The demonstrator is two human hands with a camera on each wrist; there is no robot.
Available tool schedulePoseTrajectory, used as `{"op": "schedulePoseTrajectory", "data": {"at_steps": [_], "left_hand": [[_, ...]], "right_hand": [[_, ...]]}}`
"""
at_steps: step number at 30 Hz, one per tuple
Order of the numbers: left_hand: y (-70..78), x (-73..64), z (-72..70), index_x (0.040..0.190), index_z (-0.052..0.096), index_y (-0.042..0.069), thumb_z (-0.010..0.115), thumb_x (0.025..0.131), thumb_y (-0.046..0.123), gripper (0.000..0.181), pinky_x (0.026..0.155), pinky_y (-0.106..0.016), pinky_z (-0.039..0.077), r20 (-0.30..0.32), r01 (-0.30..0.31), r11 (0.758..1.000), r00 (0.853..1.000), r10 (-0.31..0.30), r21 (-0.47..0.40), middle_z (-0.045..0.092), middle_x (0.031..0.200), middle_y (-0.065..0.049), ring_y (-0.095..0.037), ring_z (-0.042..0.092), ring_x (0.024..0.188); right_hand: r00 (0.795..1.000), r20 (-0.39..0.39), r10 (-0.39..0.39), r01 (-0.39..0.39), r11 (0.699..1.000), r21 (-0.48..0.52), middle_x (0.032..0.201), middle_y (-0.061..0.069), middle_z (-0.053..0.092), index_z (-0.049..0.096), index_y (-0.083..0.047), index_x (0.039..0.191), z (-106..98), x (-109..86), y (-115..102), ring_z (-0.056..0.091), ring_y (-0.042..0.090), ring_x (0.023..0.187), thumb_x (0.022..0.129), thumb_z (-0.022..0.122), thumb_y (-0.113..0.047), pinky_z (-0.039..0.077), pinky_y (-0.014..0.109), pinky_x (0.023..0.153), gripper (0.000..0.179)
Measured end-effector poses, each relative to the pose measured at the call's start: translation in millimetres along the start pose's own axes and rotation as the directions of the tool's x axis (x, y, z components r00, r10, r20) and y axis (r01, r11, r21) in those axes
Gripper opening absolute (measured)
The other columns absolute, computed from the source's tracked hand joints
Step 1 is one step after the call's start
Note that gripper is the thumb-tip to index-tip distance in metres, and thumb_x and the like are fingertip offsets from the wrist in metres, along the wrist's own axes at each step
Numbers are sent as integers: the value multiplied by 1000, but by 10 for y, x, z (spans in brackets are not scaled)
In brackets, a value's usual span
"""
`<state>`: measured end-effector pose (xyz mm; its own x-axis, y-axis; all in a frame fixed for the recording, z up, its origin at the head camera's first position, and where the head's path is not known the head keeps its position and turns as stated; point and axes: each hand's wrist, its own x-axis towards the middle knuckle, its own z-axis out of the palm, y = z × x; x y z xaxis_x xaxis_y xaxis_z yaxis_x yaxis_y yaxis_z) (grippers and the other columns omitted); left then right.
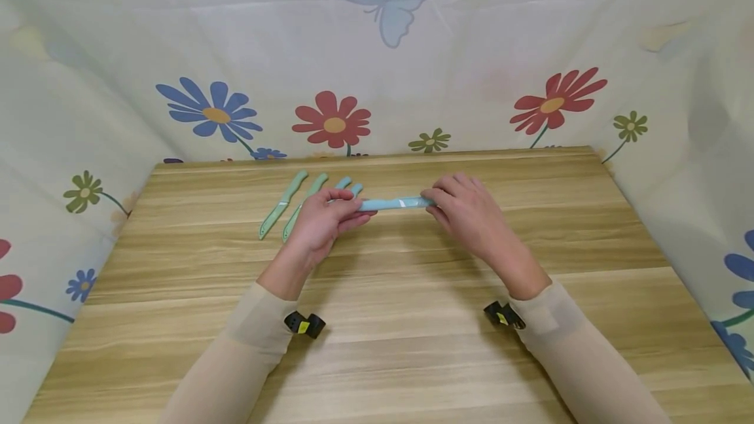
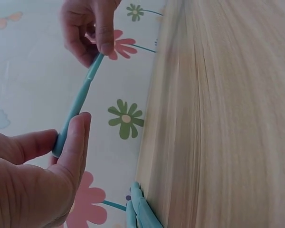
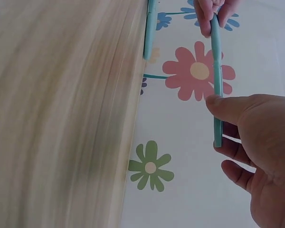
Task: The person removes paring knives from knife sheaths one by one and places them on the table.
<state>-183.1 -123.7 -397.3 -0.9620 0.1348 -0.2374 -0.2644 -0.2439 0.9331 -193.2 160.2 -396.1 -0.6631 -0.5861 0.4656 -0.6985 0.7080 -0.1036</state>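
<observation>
A light blue sheathed knife [image 1: 389, 204] is stretched sideways between both hands, raised above the wooden table. My left hand [image 1: 321, 224] pinches its handle end between thumb and fingers. At the other end, my right hand [image 1: 468, 214] pinches the sheath; in the right wrist view the sheath tip [image 3: 218, 137] pokes out below the thumb. Two green sheathed knives [image 1: 283, 205] lie on the table to the left. Beside them are two blue knife handles [image 1: 344, 182], their lower parts hidden behind my left hand.
The wood-grain table [image 1: 389, 345] ends at a back edge against a white cloth backdrop [image 1: 283, 38] printed with flowers and a butterfly. Cloth also hangs at both sides. A small black camera sits on each wrist, over beige sleeves [image 1: 259, 326].
</observation>
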Motion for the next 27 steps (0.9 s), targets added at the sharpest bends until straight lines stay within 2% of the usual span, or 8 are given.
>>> {"op": "schedulePoseTrajectory", "data": {"at_steps": [6,13,20,24,27], "left_hand": [[-21,-6,8,125,48,-6,62,106,0,24,93,-37,59,7,-10,1000,1000,10,23,64,126,-26,-30,77,105],[-21,-21,16,129,49,-10,65,105,1,31,93,-39,60,11,-44,997,999,44,69,67,128,-30,-32,77,105],[-9,-40,10,133,53,-10,66,105,4,33,95,-42,59,17,-87,989,996,86,115,68,133,-25,-32,73,113],[5,-52,11,134,60,-5,71,103,11,36,96,-41,59,-4,-128,968,991,131,214,69,133,-20,-27,70,117],[11,-65,15,135,64,1,76,101,17,39,98,-38,58,-9,-173,928,982,186,331,69,132,-12,-24,68,119]], "right_hand": [[1000,-4,-19,19,1000,-4,110,7,71,77,-8,119,5,-25,17,61,30,102,96,81,-15,50,47,84,24],[1000,-6,-16,16,1000,-16,111,7,71,77,-9,119,0,-25,21,62,31,104,95,82,-14,50,48,85,25],[1000,-20,-24,23,999,-23,111,8,71,77,-9,119,7,-29,14,62,31,104,96,81,-14,50,49,86,24],[999,-25,-28,27,999,-23,111,8,72,78,-9,119,15,-30,15,62,31,103,96,81,-14,50,48,84,23],[999,-24,-29,29,999,-24,111,7,72,78,-9,118,12,-26,14,62,31,103,96,81,-15,49,48,83,23]]}}
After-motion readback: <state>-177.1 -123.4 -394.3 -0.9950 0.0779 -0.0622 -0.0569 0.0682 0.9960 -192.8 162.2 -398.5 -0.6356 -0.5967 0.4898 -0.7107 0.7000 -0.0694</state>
